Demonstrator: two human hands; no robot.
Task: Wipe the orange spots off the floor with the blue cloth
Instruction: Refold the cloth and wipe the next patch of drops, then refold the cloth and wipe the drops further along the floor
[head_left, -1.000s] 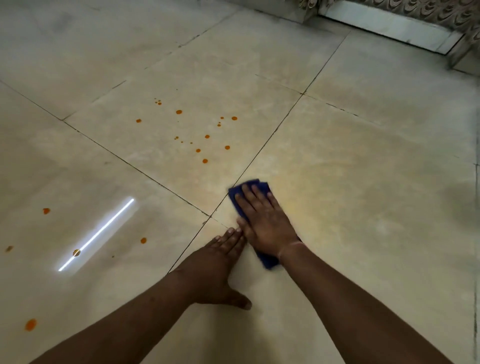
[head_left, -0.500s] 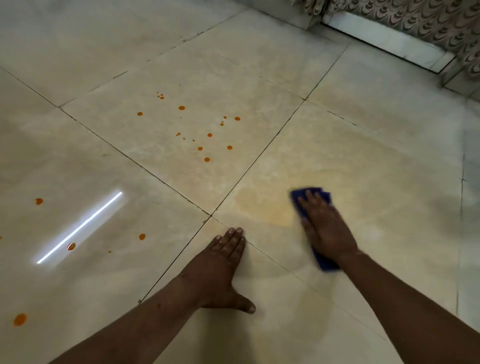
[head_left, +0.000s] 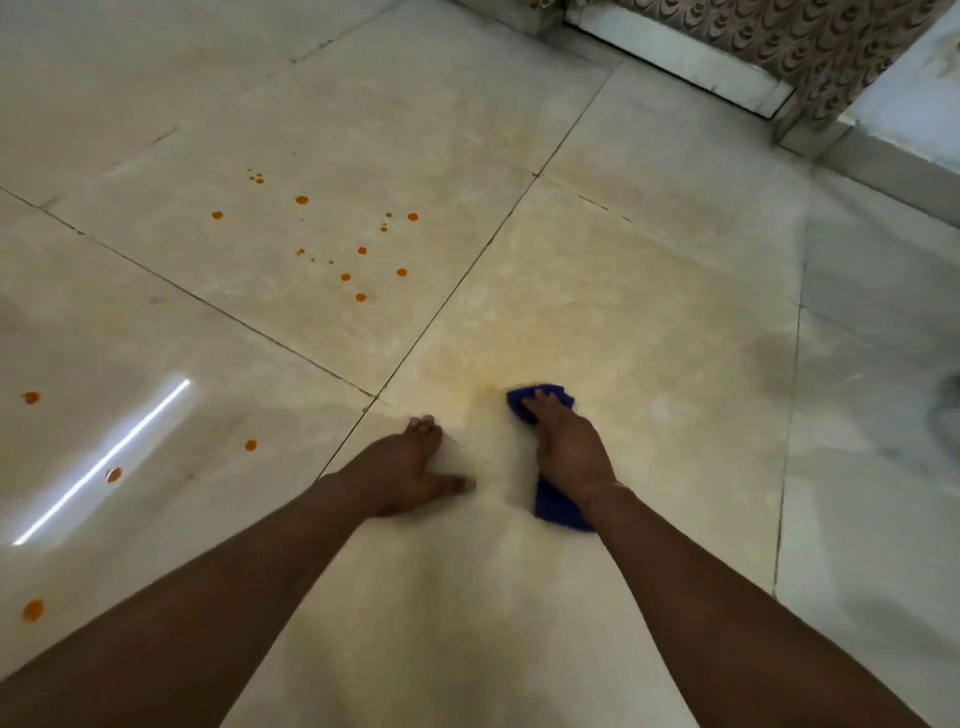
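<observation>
My right hand (head_left: 569, 449) presses flat on the folded blue cloth (head_left: 558, 506), which lies on a beige floor tile with a faint yellowish smear (head_left: 488, 379) just beyond it. The cloth shows ahead of my fingertips and below my wrist. My left hand (head_left: 408, 470) rests palm-down on the floor to the left of the cloth, fingers together, thumb out, holding nothing. A cluster of several orange spots (head_left: 345, 277) dots the tile further ahead to the left. More orange spots (head_left: 250, 445) lie on the tile at the far left.
The floor is large glossy beige tiles with dark grout lines (head_left: 452, 301). A bright strip of light reflection (head_left: 104, 462) crosses the left tile. A patterned panel (head_left: 779, 47) and a white skirting ledge (head_left: 670, 57) stand at the top right.
My right hand swept the cloth to the right, then back toward the middle and nearer to me. My left hand stayed planted on the floor. The camera view pulled back and up.
</observation>
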